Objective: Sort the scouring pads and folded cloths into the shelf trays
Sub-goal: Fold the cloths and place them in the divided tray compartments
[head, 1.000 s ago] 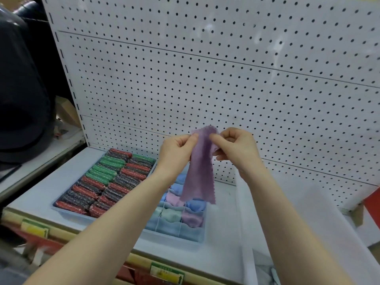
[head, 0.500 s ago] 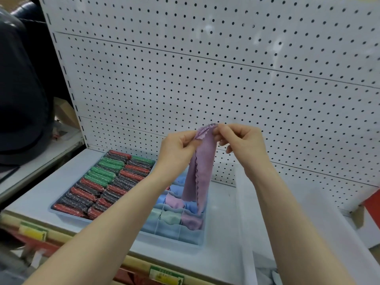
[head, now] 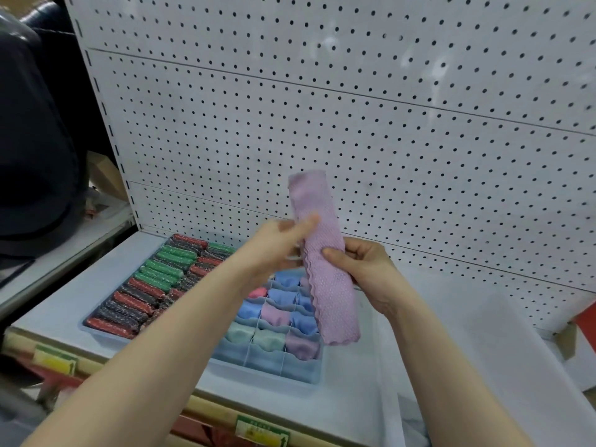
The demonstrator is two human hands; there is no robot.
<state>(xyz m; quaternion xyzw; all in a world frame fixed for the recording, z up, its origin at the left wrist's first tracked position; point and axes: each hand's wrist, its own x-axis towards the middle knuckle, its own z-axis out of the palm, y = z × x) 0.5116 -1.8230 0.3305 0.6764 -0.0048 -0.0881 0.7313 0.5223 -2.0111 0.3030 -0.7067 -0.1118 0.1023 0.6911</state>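
— Where is the purple cloth?
— Held upright above the divided tray at the shelf front; right hand fingers grip its middle, left hand fingers, blurred, touch its upper edge.

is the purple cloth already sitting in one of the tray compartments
No, the purple cloth is held up above the divided tray, gripped by the right hand with the left hand touching it.

Purple cloth between both hands
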